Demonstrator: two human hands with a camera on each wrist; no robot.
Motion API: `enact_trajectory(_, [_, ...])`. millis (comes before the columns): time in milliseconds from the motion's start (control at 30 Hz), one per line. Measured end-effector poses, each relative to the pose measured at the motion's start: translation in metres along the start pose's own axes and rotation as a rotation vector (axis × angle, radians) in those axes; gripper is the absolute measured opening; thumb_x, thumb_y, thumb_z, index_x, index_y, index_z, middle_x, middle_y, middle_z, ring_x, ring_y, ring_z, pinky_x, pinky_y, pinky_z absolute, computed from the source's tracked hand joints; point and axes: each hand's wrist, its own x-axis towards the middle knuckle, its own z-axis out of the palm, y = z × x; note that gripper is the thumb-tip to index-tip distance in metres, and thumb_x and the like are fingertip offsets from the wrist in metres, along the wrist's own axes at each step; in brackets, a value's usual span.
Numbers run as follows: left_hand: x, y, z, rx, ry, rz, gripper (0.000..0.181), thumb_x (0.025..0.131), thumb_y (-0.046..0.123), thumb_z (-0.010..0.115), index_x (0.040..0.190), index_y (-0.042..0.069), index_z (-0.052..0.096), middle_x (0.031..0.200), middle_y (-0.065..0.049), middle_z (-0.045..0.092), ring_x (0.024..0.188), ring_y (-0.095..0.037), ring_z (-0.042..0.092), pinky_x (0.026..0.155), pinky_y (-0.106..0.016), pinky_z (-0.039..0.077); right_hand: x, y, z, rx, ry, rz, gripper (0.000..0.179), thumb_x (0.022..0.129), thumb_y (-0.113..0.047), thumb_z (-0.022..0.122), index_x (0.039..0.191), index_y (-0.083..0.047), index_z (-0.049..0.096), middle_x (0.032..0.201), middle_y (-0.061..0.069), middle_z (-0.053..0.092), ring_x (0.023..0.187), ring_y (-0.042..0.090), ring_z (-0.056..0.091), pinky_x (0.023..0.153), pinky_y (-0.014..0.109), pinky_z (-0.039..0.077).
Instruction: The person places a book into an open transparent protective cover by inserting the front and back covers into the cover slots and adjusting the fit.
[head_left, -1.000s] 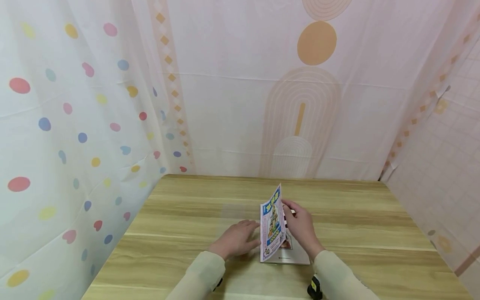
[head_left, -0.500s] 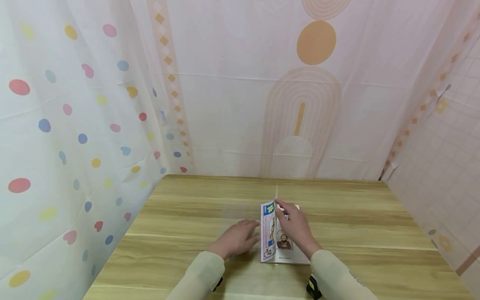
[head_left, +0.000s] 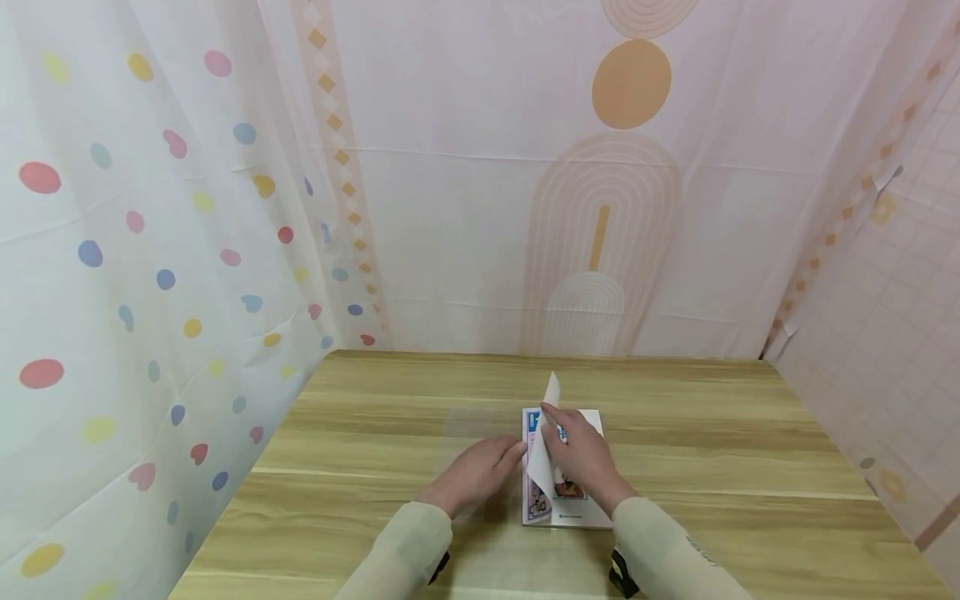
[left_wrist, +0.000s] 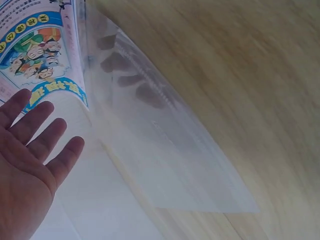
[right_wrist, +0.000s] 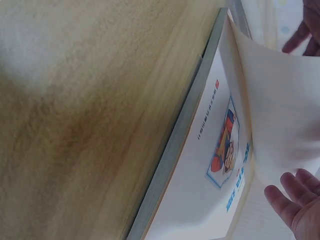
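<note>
A comic-style book [head_left: 581,518] lies on the wooden table, its front cover [head_left: 539,467] raised and curling over to the left. Part of the purple cover front shows by the spine; its white inside faces me farther up. My right hand [head_left: 581,454] has its fingers against that inside; in the right wrist view no clear pinch shows. Below the cover, the white title page [right_wrist: 220,165] carries a small cartoon picture and blue lettering. My left hand [head_left: 480,471] touches the book's left edge, fingers extended. A clear plastic sheet [left_wrist: 165,150] stretches out beside it.
The wood-grain table [head_left: 360,467] spreads out around the book on every side. Printed curtains [head_left: 450,250] hang behind the table and along both sides. A dark strapped device [head_left: 621,575] sits under the right sleeve.
The cover has swung from leaning right to bending left, so its white inside now shows. My right hand has moved left with it. The left thumb has come forward to the spine edge.
</note>
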Motion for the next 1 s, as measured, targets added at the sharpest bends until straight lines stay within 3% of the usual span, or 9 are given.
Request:
enact_trajectory(167, [0.001,0.003,-0.002,-0.073,0.011,-0.028,0.049,0.108,0.041,0.035,0.126,0.008,0.067,0.127,-0.008,0.065,0.121,-0.026,0.059,0.103,-0.046,0.045,0.0,-0.001,0.006,-0.033,-0.004,-0.033,0.043,0.103,-0.029,0.054,0.144,-0.018,0.055,0.139,0.02,0.053,0.123,0.041,0.054,0.097,0.057,0.045])
enact_trajectory(300, [0.001,0.002,-0.001,-0.048,0.018,-0.004,0.038,0.106,0.037,0.045,0.116,0.011,0.07,0.118,-0.004,0.068,0.11,-0.022,0.063,0.095,-0.043,0.05,0.0,-0.002,0.01,-0.06,0.009,-0.074,0.041,0.102,-0.025,0.054,0.142,-0.015,0.057,0.137,0.02,0.054,0.119,0.04,0.057,0.094,0.056,0.048])
enact_trajectory(533, [-0.001,0.0,0.0,0.003,0.021,0.06,0.027,0.102,0.024,0.054,0.114,0.007,0.07,0.117,-0.009,0.068,0.11,-0.026,0.063,0.095,-0.043,0.05,-0.004,0.001,0.012,-0.081,0.011,-0.135,0.045,0.101,-0.023,0.056,0.145,-0.011,0.052,0.138,0.021,0.053,0.118,0.04,0.057,0.093,0.055,0.049])
enact_trajectory(767, [-0.003,-0.003,-0.001,0.038,0.026,0.075,0.016,0.098,0.019,0.057,0.101,0.01,0.07,0.103,-0.003,0.07,0.097,-0.02,0.065,0.087,-0.039,0.052,-0.007,0.008,0.012,-0.095,-0.06,-0.242,0.048,0.102,-0.024,0.055,0.147,-0.008,0.048,0.156,0.016,0.035,0.137,0.039,0.04,0.104,0.056,0.04])
enact_trajectory(1000, [-0.006,-0.008,-0.004,0.042,0.028,0.059,0.013,0.097,0.018,0.058,0.094,0.011,0.068,0.094,0.0,0.068,0.089,-0.018,0.063,0.08,-0.038,0.052,-0.009,0.019,0.015,-0.054,-0.156,-0.375,0.057,0.102,-0.034,0.055,0.15,-0.005,0.042,0.16,0.016,0.028,0.145,0.036,0.028,0.112,0.055,0.031])
